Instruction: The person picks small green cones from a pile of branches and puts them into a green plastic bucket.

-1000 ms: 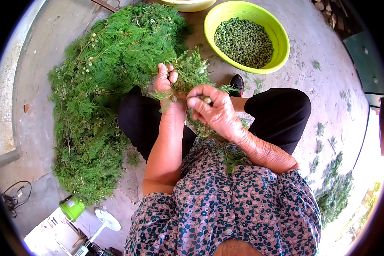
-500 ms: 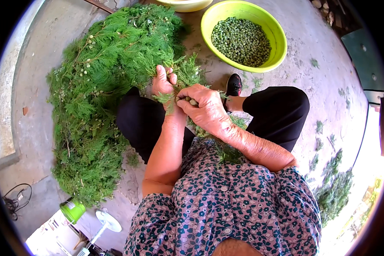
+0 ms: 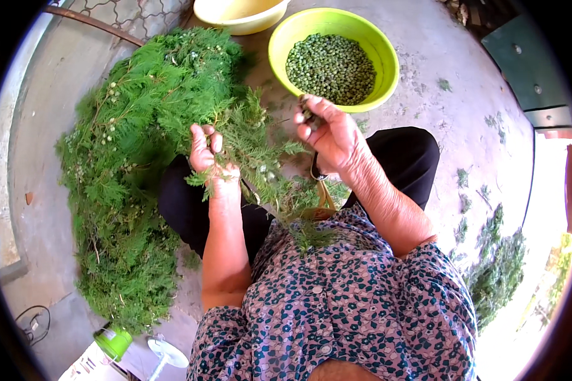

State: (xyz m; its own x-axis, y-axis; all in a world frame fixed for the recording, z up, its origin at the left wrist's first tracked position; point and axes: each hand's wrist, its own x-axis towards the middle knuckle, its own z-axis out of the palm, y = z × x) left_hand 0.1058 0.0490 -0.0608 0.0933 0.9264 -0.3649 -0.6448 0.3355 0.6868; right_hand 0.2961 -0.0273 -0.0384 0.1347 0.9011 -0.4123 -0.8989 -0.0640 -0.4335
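My left hand (image 3: 211,152) is closed around a green conifer branch (image 3: 254,143), whose feathery sprays spread to the right over my lap. At the near rim of a yellow-green basin (image 3: 389,63), my right hand (image 3: 330,133) is raised with its fingers curled around several small dark conifer cones (image 3: 308,113). Inside the basin lies a heap of small round green cones (image 3: 330,68). Left of my left hand rises a large pile of cut conifer branches (image 3: 133,114), with pale cones among the leaves.
A pale yellow basin (image 3: 245,25) stands behind the pile. Loose sprigs (image 3: 464,178) are scattered on the concrete floor at right, beside more branches (image 3: 499,267). A small green bucket (image 3: 114,344) and a white fan (image 3: 167,353) are at lower left. A dark green cabinet (image 3: 527,63) stands far right.
My right hand has left the branch and moved up and right to the basin's rim, carrying cones. My left hand, still on the branch, has shifted down and left. The view has shifted slightly.
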